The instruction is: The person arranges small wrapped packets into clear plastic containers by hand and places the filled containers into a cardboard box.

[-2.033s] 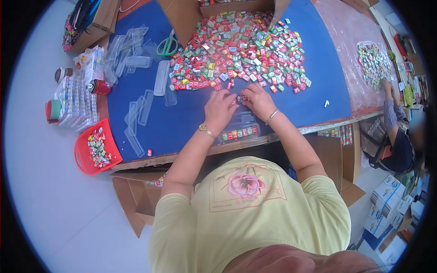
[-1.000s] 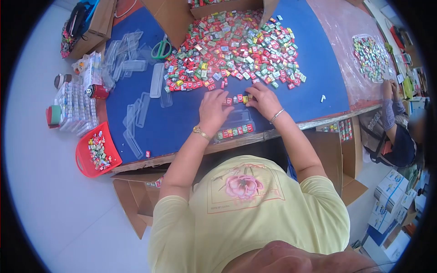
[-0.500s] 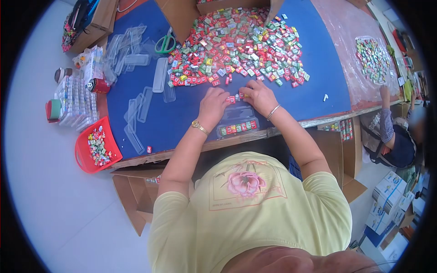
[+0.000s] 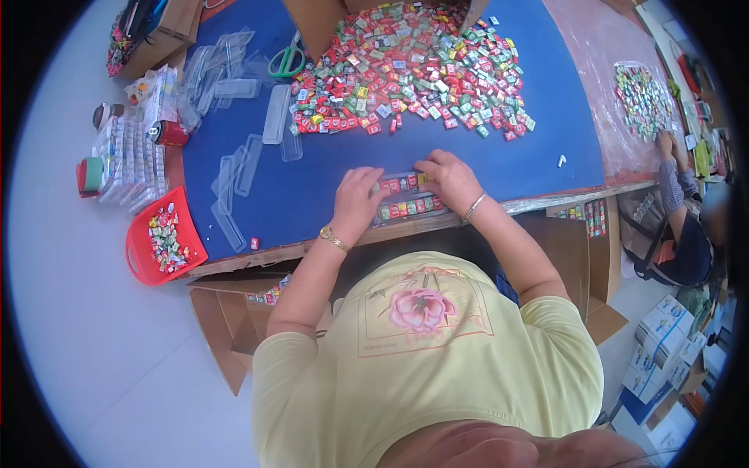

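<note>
Several small coloured packs form a short row (image 4: 401, 183) between my two hands, at the upper part of a clear plastic tray (image 4: 447, 207) near the table's front edge. My left hand (image 4: 359, 196) presses its fingertips on the left end of this row. At the right end, my right hand (image 4: 450, 178) grips it with thumb and fingers. A second row of packs (image 4: 409, 208) lies in the tray's lower part, nearer to my body. A large heap of loose packs (image 4: 413, 70) spreads over the blue table top beyond my hands.
Clear plastic lids or trays (image 4: 275, 115) and green-handled scissors (image 4: 287, 61) lie at the left. A red scoop (image 4: 196, 257) with packs sits at the table's left corner, near a dark red can (image 4: 169, 133). At the far right, a co-worker's hands (image 4: 669, 145) touch another heap (image 4: 641, 101).
The row of packs between my hands has come down from the blue table top, toward my body, into the upper part of the clear tray. Both hands moved with it.
</note>
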The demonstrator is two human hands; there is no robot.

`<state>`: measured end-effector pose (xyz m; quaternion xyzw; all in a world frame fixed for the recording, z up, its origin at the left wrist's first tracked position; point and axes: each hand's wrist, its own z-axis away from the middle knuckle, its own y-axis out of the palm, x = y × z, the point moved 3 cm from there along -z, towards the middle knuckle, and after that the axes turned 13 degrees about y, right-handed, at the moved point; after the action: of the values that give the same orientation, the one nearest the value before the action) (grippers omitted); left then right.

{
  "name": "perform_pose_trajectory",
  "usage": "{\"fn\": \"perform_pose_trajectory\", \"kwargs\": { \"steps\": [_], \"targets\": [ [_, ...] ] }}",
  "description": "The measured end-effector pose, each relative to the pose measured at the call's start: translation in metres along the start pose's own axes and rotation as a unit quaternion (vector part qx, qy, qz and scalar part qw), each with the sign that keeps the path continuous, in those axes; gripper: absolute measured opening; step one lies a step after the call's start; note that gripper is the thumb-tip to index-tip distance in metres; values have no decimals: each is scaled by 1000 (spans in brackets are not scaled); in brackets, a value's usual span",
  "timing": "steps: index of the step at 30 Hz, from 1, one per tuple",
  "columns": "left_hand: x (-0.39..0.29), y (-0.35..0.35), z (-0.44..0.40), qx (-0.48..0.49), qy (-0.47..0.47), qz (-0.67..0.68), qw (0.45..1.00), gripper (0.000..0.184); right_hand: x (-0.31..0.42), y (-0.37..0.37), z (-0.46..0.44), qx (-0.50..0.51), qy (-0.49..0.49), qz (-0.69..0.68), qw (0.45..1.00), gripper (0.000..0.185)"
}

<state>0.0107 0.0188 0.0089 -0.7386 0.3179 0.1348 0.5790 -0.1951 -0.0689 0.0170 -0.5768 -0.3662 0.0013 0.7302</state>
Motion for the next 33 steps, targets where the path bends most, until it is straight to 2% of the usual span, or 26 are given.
{"fn": "perform_pose_trajectory", "kwargs": {
  "steps": [2,7,12,15,19,22,27,30,33],
  "targets": [
    [6,-2,9,-34,-15,22,999,32,-6,-4,5,-25,22,-40,999,28],
    [14,6,10,-65,-4,27,998,26,-24,6,-1,2,41,-41,998,23],
    [19,10,-10,-93,-51,50,993,24,-28,3,-30,-72,37,-62,995,17],
    [13,7,-10,-98,64,-37,992,21,-23,0,-37,-99,11,-28,995,15],
    [3,5,4,-108,61,-56,991,20,-13,-1,-24,-113,21,-17,993,16],
    [-4,3,4,-93,57,-44,993,20,5,-10,-20,-121,-34,-34,992,18],
    [-7,0,2,-45,43,-68,996,20,-3,-2,-26,-76,-53,15,996,24],
    [-12,-1,1,-32,58,-81,994,19,-8,-4,-24,-33,-2,-22,999,29],
    [-14,5,-1,-22,74,-85,993,18,-11,-1,-23,-43,4,-29,999,31]
  ]
}}
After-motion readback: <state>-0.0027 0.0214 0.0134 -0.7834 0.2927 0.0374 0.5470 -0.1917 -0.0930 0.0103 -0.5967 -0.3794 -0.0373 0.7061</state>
